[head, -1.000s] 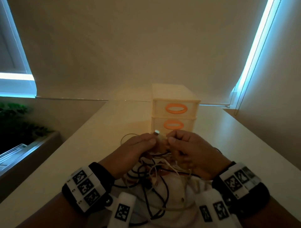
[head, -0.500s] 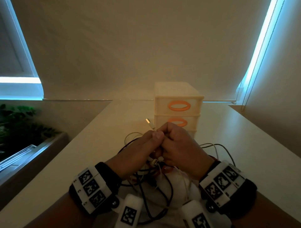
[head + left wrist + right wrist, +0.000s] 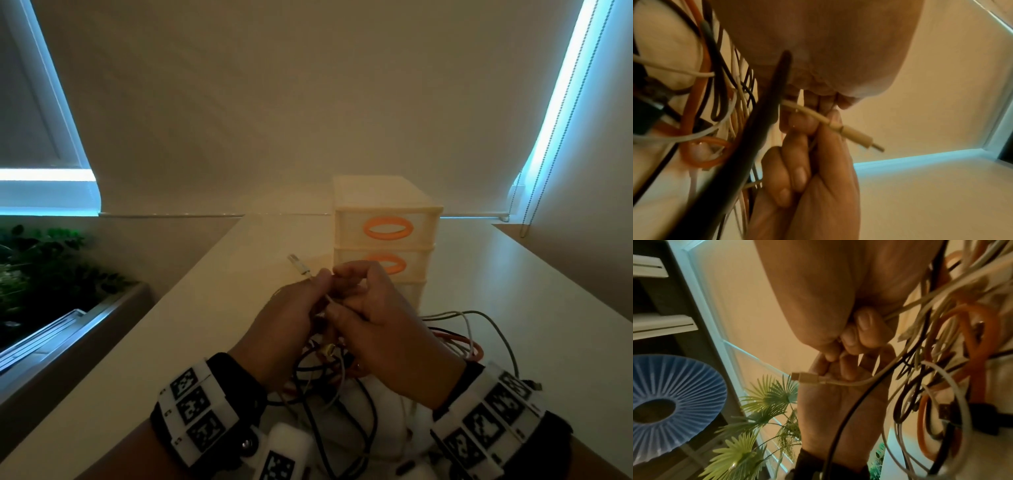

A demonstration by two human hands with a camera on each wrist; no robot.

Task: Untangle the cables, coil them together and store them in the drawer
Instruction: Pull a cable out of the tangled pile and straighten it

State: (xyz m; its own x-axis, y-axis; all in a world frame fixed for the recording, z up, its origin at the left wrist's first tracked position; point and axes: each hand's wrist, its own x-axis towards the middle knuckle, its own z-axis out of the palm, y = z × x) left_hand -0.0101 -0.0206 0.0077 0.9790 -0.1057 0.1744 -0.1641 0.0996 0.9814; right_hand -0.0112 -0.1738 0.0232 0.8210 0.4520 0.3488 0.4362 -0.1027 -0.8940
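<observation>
A tangle of black, white and orange cables (image 3: 329,380) lies on the white table (image 3: 219,308) and hangs under both hands. My left hand (image 3: 291,318) pinches a white cable between thumb and forefinger, just behind its plug (image 3: 297,268), which sticks out up and to the left. The left wrist view shows the same plug (image 3: 856,135) past the curled fingers (image 3: 795,170). My right hand (image 3: 376,329) touches the left hand, its fingers (image 3: 863,322) curled round a white cable (image 3: 898,311). The cream drawer unit (image 3: 383,202) with orange handles (image 3: 387,230) stands just behind the hands, its drawers closed.
Grey, white and orange cable loops (image 3: 476,329) spread on the table to the right of my hands. The table's left edge drops to a planter with green plants (image 3: 41,274). A blind cord (image 3: 534,192) hangs at the far right. A blue ribbed disc (image 3: 670,399) shows at left.
Both hands have lifted and pressed closer together. The white cable's plug, earlier between the hands, now sticks out to the left of my left hand. More cable loops show at right.
</observation>
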